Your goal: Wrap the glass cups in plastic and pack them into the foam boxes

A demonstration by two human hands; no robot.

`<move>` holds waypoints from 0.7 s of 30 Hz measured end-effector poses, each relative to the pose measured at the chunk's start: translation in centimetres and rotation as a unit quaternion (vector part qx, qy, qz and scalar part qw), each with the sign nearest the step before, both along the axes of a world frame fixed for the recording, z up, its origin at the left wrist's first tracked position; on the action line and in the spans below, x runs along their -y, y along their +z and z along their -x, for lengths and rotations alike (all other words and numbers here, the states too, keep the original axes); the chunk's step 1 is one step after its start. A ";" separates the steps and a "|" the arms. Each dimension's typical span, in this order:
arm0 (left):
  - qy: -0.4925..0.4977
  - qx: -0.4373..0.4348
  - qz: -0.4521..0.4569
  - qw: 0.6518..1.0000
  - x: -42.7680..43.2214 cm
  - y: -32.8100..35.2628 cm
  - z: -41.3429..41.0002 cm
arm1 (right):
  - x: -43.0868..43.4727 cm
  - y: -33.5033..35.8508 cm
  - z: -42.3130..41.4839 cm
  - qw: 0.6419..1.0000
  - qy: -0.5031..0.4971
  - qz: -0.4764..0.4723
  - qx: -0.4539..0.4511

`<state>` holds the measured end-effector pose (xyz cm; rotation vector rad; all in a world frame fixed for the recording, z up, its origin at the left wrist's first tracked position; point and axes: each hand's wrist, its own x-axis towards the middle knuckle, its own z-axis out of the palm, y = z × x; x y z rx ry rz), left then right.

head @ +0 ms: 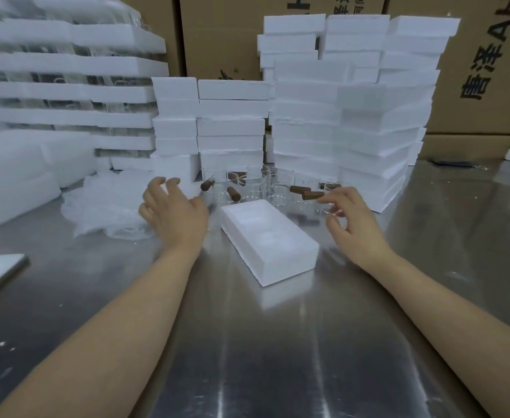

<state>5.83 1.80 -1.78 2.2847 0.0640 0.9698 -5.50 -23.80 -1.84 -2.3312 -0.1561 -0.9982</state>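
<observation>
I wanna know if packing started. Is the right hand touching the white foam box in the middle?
Apart. The head view shows bare shiny table between the right hand and the foam box.

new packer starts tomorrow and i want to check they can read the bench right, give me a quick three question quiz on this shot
1. True or false: the open foam box nearest the person already holds a glass cup.
2. The plastic wrap pile lies: A) left of the foam box, B) right of it, C) inside it.
3. Fill in: the cups' handles are ___ in colour.
Key: 1 false; 2 A; 3 brown.
</observation>
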 end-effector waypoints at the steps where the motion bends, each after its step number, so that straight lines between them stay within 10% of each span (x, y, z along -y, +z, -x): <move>1: 0.010 -0.036 0.003 0.999 -0.4 -0.1 -0.2 | 0.7 -0.2 -0.5 0.998 -0.056 0.018 -0.010; 5: 0.039 -0.121 -0.061 0.990 -1.7 -0.3 -1.0 | 2.0 -0.3 -2.3 0.967 -0.217 0.118 -0.068; 14: 0.053 -0.012 -0.061 0.997 -2.5 0.2 -1.9 | 2.5 -0.2 -3.3 0.957 -0.216 0.135 -0.136; 21: -0.011 0.191 0.227 0.955 -1.1 3.0 0.0 | 2.5 -0.5 -3.2 0.976 -0.158 0.100 -0.116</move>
